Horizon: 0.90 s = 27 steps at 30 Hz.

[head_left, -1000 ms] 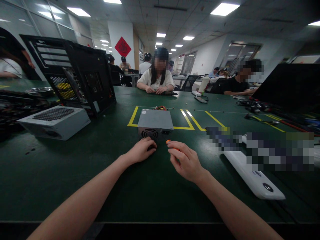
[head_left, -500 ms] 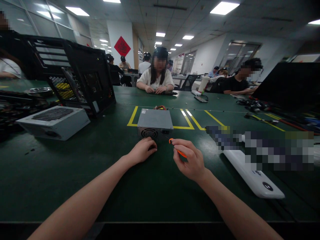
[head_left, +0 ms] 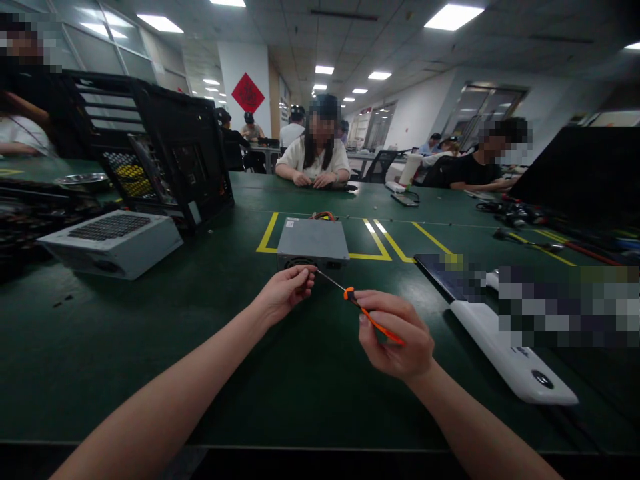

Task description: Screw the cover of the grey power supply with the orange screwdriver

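Note:
An orange-and-black screwdriver [head_left: 382, 325] is gripped in my right hand [head_left: 403, 337], its thin shaft slanting up and left. At the tip of that shaft, the thumb and fingers of my left hand [head_left: 285, 293] are pinched together. Whatever lies between those fingertips, if anything, is too small to make out. Just behind my left hand sits a grey computer power supply [head_left: 313, 239], its fan grille partly covered by the fingers. Coloured cables [head_left: 324, 216] show at its back edge.
A second power supply [head_left: 125, 250] stands at the left beside an open black computer case [head_left: 200, 153]. On the right lie a white device [head_left: 515, 353] and several loose tools and cables [head_left: 515, 213]. Yellow tape [head_left: 370, 257] marks the green table [head_left: 280, 393]. A person [head_left: 313, 157] sits opposite.
My left hand has risen off the table into a pinch at the screwdriver tip. My right hand has drawn the screwdriver back toward me and right, exposing more of its shaft and handle.

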### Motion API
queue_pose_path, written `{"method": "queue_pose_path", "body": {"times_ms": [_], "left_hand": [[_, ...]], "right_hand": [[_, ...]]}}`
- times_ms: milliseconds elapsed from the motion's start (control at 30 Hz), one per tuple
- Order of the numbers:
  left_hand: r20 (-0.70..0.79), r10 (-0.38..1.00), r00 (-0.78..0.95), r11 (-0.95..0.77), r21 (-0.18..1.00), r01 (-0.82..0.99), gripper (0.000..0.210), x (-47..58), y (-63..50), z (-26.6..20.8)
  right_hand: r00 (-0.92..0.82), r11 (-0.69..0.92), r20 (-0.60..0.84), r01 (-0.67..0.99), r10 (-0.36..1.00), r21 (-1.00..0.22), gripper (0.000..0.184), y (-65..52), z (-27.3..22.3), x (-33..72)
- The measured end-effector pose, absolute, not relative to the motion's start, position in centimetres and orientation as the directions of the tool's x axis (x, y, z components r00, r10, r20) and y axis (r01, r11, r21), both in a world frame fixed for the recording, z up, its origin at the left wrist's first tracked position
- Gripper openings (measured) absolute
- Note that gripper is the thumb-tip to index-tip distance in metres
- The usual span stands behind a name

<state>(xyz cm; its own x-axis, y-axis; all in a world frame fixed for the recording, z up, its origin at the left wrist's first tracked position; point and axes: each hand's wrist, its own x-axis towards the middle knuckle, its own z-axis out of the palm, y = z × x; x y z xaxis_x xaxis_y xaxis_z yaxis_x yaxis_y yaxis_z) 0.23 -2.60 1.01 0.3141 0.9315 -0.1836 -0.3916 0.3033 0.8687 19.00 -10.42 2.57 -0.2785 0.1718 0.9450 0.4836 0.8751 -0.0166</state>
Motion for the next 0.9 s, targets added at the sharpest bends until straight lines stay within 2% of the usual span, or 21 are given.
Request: {"method": "queue_pose_path", "body": {"times_ms": [100,200,500,900], "left_hand": [[-0.203,0.917,0.344,0.364,0.778,-0.512,0.013,0.5,-3.1,1.5],[-0.187,0.908,0.375,0.380,0.744,-0.550,0.009,0.5,-3.2,1.3],[-0.206,0.888,0.412,0.418,0.734,-0.535,0.014,0.6,-3.4,1.2],[-0.201,0.881,0.429,0.437,0.696,-0.570,0.012,0.7,-3.9,1.5]], "right_hand": [[-0.287,0.889,0.949,0.458,0.131,0.016,0.034,-10.9,2.9,19.0],[-0.281,0.893,0.950,0.449,0.134,0.007,0.033,-11.3,2.9,19.1],[-0.279,0.896,0.950,0.444,0.137,0.001,0.035,-11.5,2.9,19.1],[-0.318,0.890,0.942,0.452,0.105,0.054,0.035,-11.6,2.8,19.0]]}}
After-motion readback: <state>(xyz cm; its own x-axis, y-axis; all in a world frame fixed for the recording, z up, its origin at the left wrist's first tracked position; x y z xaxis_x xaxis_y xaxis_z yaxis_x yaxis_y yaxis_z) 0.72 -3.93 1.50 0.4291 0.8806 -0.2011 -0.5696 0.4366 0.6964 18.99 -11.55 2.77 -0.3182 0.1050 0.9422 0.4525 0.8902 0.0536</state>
